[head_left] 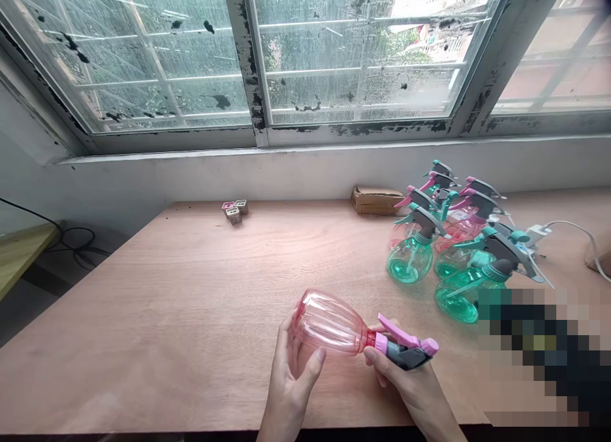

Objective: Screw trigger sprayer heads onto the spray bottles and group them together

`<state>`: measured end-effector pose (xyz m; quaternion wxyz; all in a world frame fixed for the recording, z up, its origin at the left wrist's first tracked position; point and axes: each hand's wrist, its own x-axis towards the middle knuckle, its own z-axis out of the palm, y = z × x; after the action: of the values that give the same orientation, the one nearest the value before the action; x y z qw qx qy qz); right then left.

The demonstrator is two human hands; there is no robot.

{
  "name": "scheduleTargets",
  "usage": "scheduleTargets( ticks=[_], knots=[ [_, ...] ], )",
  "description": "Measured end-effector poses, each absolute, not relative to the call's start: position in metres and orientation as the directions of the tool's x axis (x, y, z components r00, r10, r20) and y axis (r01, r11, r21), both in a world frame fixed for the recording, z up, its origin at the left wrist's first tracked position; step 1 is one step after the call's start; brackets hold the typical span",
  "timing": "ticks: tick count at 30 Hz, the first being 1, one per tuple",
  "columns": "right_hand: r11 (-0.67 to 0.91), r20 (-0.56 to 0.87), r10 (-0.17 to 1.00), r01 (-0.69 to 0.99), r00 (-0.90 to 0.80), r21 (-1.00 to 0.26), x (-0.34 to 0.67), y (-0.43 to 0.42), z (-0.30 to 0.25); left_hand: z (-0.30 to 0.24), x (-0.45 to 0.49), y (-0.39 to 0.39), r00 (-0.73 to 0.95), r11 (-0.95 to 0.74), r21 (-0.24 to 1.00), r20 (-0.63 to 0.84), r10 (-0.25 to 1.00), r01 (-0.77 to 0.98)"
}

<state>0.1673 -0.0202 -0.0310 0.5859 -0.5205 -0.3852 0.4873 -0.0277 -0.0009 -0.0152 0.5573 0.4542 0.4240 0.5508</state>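
Observation:
A clear pink spray bottle [329,322] lies on its side in the air above the table's front part, its base to the left. My left hand [296,366] cups the base end, thumb in front and fingers behind. At the neck, my right hand [398,372] pinches the pink collar, just below the pink and dark grey trigger head [405,350]. The head is joined to the bottle at the neck; whether it is fully tightened I cannot tell. No liquid shows inside.
Several green and pink spray bottles [409,261] stand grouped at the right. A brown cardboard box [377,200] and small printed blocks [233,212] sit along the back wall. A white cable [573,226] runs at the right. A blurred patch [548,359] covers the right front.

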Motion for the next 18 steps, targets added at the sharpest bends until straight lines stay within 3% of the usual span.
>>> scheduleTargets(
  ticks=[7,18],
  knots=[
    [-0.019,-0.082,0.965,-0.245,0.249,-0.969,0.168,-0.02,-0.034,-0.027,-0.022,0.003,-0.04,-0.038,0.973,0.03,0.999,-0.228],
    [0.0,-0.056,0.967,-0.216,0.249,-0.976,0.167,-0.02,-0.034,-0.016,-0.024,-0.002,0.022,-0.046,0.981,0.051,0.998,-0.189]
  ],
)
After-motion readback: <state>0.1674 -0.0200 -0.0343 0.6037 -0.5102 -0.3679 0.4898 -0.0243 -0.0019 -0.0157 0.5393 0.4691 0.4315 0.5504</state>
